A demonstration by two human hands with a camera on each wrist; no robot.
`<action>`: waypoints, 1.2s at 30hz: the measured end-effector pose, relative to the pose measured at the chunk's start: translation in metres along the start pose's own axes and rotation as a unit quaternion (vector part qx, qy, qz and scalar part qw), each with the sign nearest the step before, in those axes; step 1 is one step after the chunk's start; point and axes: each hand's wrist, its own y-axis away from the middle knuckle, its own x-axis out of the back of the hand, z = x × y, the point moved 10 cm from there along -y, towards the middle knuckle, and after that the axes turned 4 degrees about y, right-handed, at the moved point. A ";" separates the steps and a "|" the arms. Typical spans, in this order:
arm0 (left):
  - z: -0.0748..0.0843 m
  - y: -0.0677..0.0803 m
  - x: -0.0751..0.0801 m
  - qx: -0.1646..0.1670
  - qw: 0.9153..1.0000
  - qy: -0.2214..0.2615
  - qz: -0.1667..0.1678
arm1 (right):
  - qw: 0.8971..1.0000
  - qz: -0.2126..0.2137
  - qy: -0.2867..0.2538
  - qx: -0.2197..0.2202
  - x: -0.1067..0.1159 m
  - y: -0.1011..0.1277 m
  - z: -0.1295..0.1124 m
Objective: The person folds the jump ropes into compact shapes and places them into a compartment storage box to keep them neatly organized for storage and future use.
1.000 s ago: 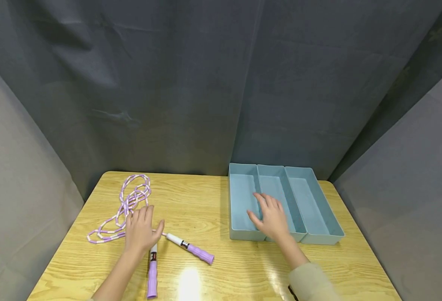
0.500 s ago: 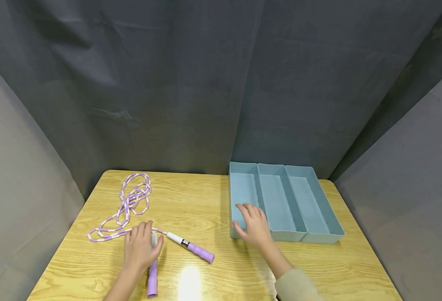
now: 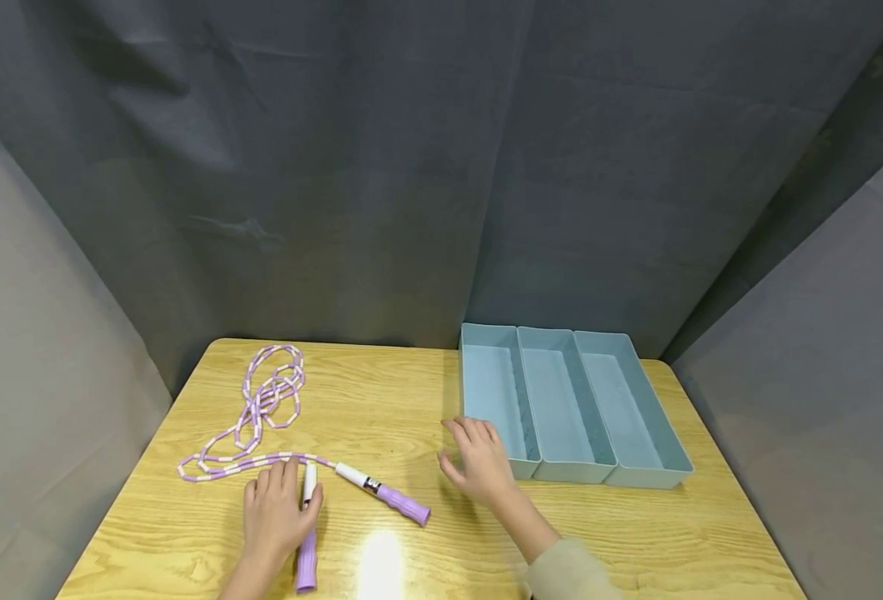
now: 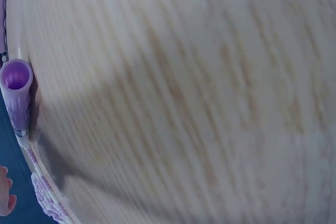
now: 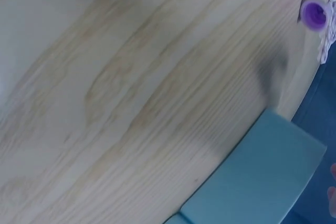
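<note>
A jump rope (image 3: 255,406) with a purple and white beaded cord lies on the wooden table, its loops at the left. One handle (image 3: 307,565), white above and purple below, points toward the near edge; the other handle (image 3: 403,504) slants to the right. Just left of the near handle is my left hand (image 3: 274,515), palm down with its thumb overlapping the handle in the head view. My right hand (image 3: 480,463) hovers by the front left corner of the blue bins, fingers loosely bent, holding nothing. In the left wrist view a handle's hollow end (image 4: 16,80) shows at the left.
Three long blue bins (image 3: 647,477) stand side by side at the table's right. The nearest bin wall (image 5: 257,169) shows in the right wrist view. Dark curtains (image 3: 366,167) hang behind the table (image 3: 381,392), with grey cloth at both sides.
My right hand has moved left and nearer, from over the bins to beside their front left corner. The left hand has drawn back from the cord toward the near handle.
</note>
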 end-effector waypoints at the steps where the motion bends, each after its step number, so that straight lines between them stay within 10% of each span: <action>1: 0.000 0.001 -0.001 0.004 1.000 0.000 -0.003 | 1.000 -0.004 -0.001 0.001 -0.002 0.000 -0.003; 36: 0.000 0.041 -0.025 0.079 0.993 0.011 -0.090 | 0.992 -0.103 -0.022 0.065 -0.063 0.009 -0.087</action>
